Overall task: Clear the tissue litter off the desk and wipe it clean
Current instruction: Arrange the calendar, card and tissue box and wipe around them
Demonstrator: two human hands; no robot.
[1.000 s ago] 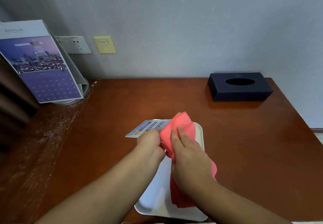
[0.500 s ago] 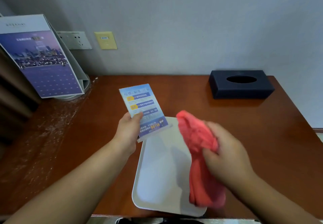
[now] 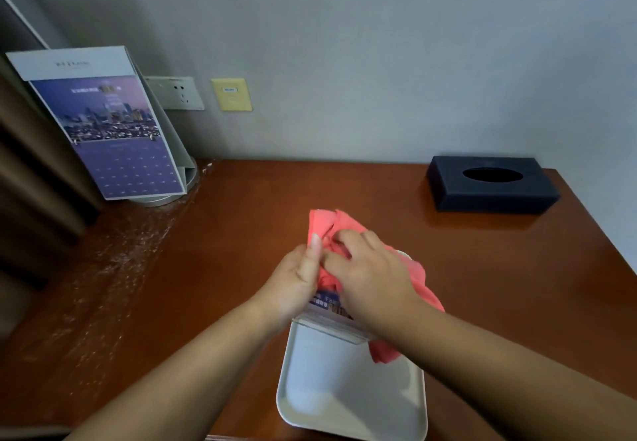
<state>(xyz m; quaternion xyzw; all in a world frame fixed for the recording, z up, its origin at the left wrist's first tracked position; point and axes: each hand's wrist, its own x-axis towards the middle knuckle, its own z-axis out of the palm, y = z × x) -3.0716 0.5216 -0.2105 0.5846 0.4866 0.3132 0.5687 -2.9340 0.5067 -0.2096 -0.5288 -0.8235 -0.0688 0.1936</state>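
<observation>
Landmark: white rectangular plastic tray [image 3: 344, 399], lying at the near edge of the reddish-brown wooden worktop [image 3: 241, 220]. Both hands meet above the tray's far end.

The right hand [image 3: 375, 278] has its grip closed, fingers curled round a bunched coral-pink cloth [image 3: 327, 222]. It presses the cloth against a blue printed card [image 3: 327, 306] set in a clear plastic stand. The cloth's loose end hangs above the tray's right side.

The left hand [image 3: 294, 284] holds the card from the left, thumb straight up against the cloth. Its fingers are hidden behind the card.

Pale streaks mark the worktop left of the tray. Beyond the tray to the right sits a black rectangular tissue box [image 3: 493, 196]. Beyond it to the left stands a purple desk calendar [image 3: 117, 137].
</observation>
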